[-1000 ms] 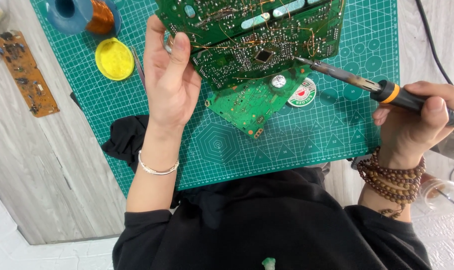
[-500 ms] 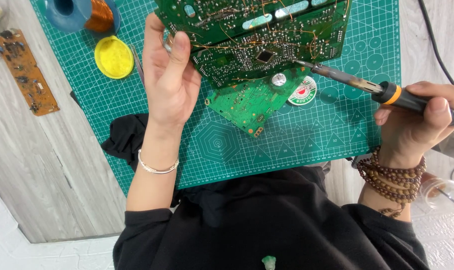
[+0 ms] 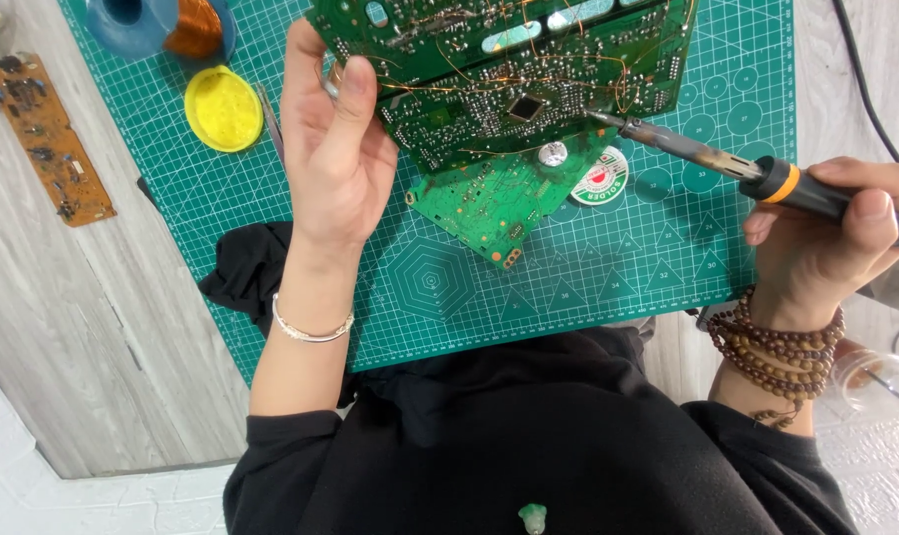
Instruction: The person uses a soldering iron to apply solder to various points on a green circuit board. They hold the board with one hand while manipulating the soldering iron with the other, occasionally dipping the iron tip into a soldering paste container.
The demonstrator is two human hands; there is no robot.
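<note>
My left hand [image 3: 336, 149] grips the left edge of a large green circuit board [image 3: 509, 69] laced with thin copper wires, thumb on its face. My right hand [image 3: 826, 233] holds a soldering iron [image 3: 757, 173] with a black and orange handle; its tip touches the board's lower right area, right of a dark square chip [image 3: 526, 107]. A smaller green circuit board [image 3: 494, 203] lies flat on the green cutting mat [image 3: 608, 267] under the large one, beside a round solder tin [image 3: 600, 178].
A yellow round lid [image 3: 223, 108] and a blue spool of copper wire [image 3: 162, 22] sit at the mat's upper left. A brown circuit strip [image 3: 48, 139] lies on the grey wooden table. Black cloth [image 3: 246, 277] lies by my left wrist. A cable [image 3: 866, 79] runs at right.
The view has drifted slightly. Both hands, the board and the iron hold almost the same positions.
</note>
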